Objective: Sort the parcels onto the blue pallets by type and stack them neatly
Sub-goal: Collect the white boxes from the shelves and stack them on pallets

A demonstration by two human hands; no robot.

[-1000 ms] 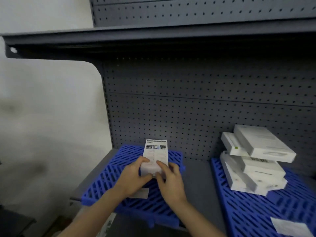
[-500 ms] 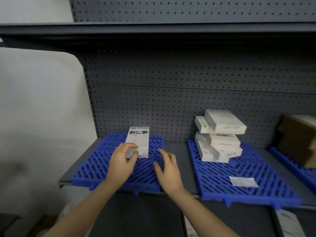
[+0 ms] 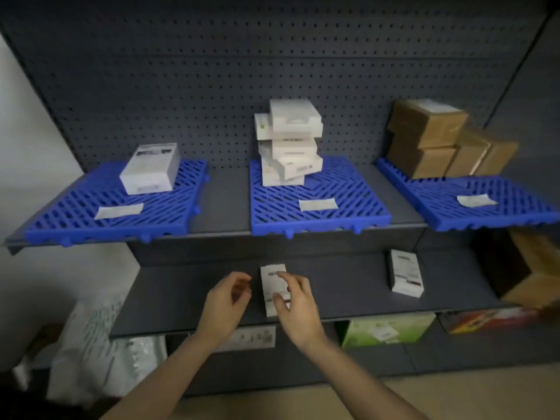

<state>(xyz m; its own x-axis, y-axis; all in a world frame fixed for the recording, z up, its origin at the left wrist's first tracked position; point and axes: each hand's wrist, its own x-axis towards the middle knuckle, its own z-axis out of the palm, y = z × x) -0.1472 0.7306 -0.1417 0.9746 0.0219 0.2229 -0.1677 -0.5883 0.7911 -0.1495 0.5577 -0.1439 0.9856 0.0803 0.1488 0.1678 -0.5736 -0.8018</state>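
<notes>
The person's right hand [image 3: 298, 307] was closed on a small white parcel [image 3: 270, 280] lying on the lower shelf [image 3: 181, 295]. The forefinger curled over the parcel's far end and the thumb pressed its near left edge, so the parcel sat just beyond and to the left of the palm. The motion blur kept me from telling whether the parcel was lifted or flat on the shelf.

The left hand [image 3: 225, 301] hovered just to the left of that parcel, close to it but apart from it. Its fingers were loosely curled toward the thumb and held nothing.

Well off to the right of the right hand, on the same shelf, lay a second white parcel [image 3: 406, 277] with a printed label on top.

Above and beyond both hands, on the upper shelf, three blue pallets stood side by side.
- The left pallet [image 3: 75, 225], up and left of the left hand, carried one white box [image 3: 151, 168] at its back.
- The middle pallet [image 3: 333, 219], straight beyond the hands, bore an uneven stack of white boxes [image 3: 288, 140].
- The right pallet [image 3: 500, 216], far up to the right of the right hand, held brown cartons [image 3: 430, 137] piled against the grey pegboard [image 3: 181, 86].

Each pallet had a paper slip near its front edge. A green box [image 3: 388, 328] sat under the lower shelf, just right of the right wrist.
</notes>
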